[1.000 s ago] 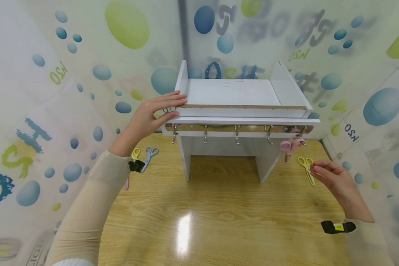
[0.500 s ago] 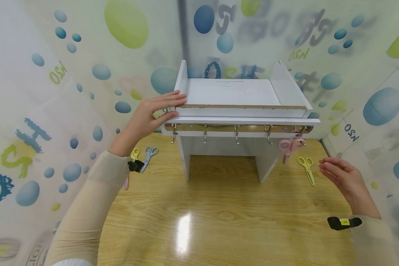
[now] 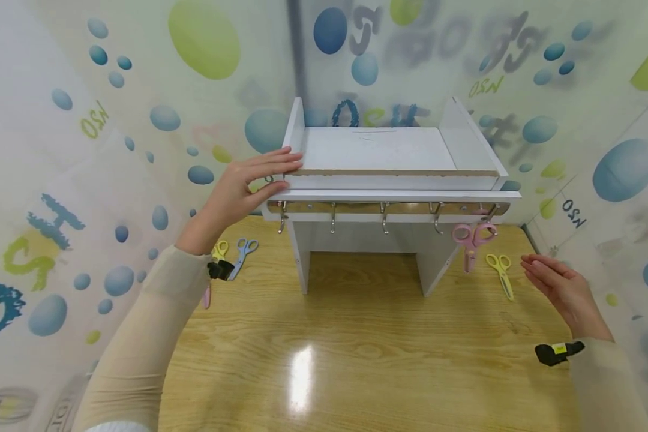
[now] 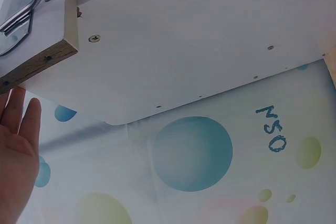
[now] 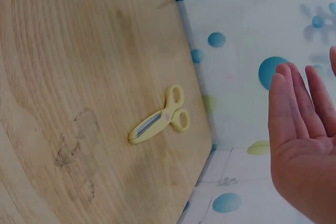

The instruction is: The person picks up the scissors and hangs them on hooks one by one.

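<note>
The left hand (image 3: pixel 237 189) rests on the left end of a white shelf unit (image 3: pixel 378 182), fingers over its upper edge and thumb at the front. In the left wrist view, part of the left hand (image 4: pixel 18 156) shows beside the white panel (image 4: pixel 184 40). Pink scissors (image 3: pixel 471 241) hang from the rightmost metal hook of the rail. The right hand (image 3: pixel 564 294) is in the air right of yellow scissors (image 3: pixel 503 276) lying on the table. In the right wrist view, the right hand (image 5: pixel 307 140) holds nothing, its fingers extended, apart from the yellow scissors (image 5: pixel 157 119).
Several other hooks (image 3: pixel 386 219) line the metal rail. Blue scissors (image 3: pixel 243 257), yellow scissors (image 3: pixel 220 249) and a pink item (image 3: pixel 206 297) lie on the wooden table (image 3: pixel 356 354) at left, partly behind the left arm. Patterned sheets (image 3: pixel 140 72) surround the table.
The right hand has moved right, away from the yellow scissors and the shelf. The hanging pink scissors have swung and now hang straighter. The left hand has stayed in place.
</note>
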Available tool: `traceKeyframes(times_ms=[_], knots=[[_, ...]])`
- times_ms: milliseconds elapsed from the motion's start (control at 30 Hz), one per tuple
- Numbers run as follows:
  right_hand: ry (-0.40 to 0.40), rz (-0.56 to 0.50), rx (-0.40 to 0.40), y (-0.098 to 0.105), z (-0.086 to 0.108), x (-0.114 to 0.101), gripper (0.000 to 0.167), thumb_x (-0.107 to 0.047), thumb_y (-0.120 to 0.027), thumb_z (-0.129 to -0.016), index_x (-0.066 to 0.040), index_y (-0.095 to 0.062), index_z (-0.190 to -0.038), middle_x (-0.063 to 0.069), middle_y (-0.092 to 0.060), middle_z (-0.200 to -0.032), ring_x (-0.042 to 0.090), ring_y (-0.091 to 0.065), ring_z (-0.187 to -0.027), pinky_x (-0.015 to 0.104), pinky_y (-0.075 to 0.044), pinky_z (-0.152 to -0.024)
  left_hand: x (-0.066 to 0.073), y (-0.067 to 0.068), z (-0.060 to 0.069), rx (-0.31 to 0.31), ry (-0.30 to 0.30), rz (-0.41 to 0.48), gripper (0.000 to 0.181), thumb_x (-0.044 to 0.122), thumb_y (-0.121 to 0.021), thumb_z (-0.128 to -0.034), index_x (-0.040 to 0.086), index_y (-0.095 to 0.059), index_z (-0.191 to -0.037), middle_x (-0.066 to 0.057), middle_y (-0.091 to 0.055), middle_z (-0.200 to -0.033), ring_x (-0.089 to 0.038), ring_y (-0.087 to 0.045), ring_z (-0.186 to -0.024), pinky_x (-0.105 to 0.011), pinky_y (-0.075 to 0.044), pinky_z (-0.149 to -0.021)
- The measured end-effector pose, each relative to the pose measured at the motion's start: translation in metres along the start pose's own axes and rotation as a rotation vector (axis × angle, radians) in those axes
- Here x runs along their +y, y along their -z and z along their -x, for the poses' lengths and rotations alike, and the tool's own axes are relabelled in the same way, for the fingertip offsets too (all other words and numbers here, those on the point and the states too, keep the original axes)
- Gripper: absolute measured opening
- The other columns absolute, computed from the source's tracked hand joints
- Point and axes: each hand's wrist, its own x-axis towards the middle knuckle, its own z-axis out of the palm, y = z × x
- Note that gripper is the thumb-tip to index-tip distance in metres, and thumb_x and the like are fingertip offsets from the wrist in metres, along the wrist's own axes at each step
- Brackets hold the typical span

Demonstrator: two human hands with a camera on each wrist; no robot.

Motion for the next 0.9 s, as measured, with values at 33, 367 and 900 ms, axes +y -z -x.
traceKeyframes(times_ms=[33,367,900], knots=[[-0.011,-0.014,0.004,0.003,-0.002,0.001,0.032,0.005,-0.046,-0.102,-0.006,-0.074,-0.112,0.003,-0.077,-0.108,0.014,-0.075,-0.100,0.026,-0.060,-0.083,0.000,0.000,0.000,0.001,0.001,0.000,0.046,0.000,-0.070,-0.0906,0.012,-0.064,-0.135,-0.006,-0.060,-0.143,-0.020,-0.049,-0.141,-0.037,-0.040,-0.116],[-0.153,0.045,0.071,0.029,-0.008,0.010,0.029,-0.005,-0.049,-0.103,-0.016,-0.076,-0.104,-0.002,-0.077,-0.104,0.009,-0.074,-0.097,0.023,-0.060,-0.080,0.000,0.000,0.000,0.002,0.015,-0.002,0.046,0.002,-0.070,-0.0908,0.013,-0.064,-0.135,-0.004,-0.059,-0.144,-0.019,-0.049,-0.141,-0.037,-0.039,-0.117],[-0.255,0.093,0.308,0.065,-0.004,0.041,0.016,-0.017,-0.067,-0.095,-0.017,-0.078,-0.084,-0.005,-0.076,-0.084,0.006,-0.074,-0.080,0.020,-0.059,-0.077,0.000,0.000,0.001,-0.001,0.004,0.015,0.046,0.000,-0.069,-0.0910,0.012,-0.064,-0.135,-0.005,-0.060,-0.143,-0.019,-0.048,-0.142,-0.034,-0.039,-0.117]])
